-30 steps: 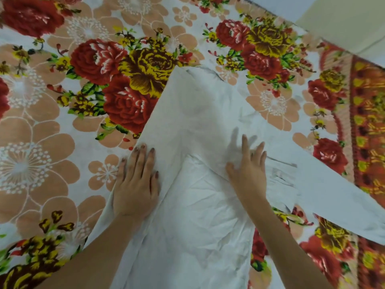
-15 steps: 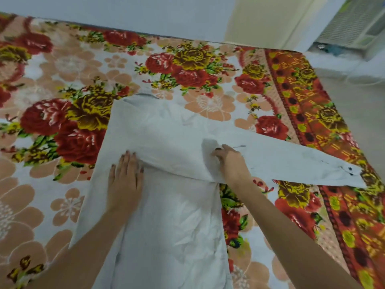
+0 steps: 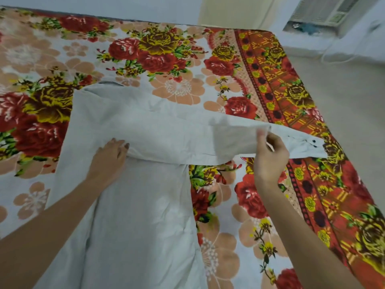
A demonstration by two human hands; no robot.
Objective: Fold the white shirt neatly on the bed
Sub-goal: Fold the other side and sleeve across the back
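White shirt (image 3: 135,205) spread on bed (image 3: 177,59), body toward bed's near edge, collar end toward bed's far edge. One sleeve (image 3: 187,142) stretched across toward bed's right side, cuff (image 3: 308,146) laid over bed's red border (image 3: 270,65). This sleeve is pinched between thumb and fingertips of right hand (image 3: 270,159). Shirt body is pressed down by left hand (image 3: 108,161), fingers nearly flat at fold edge, nothing gripped.

Risks, as judged:
- fold line skewed if sleeve is pulled while body is not pinned
- cloth bunched under left hand
- cuff dropped past bed's right side if pinch slips

Containers: none seen.
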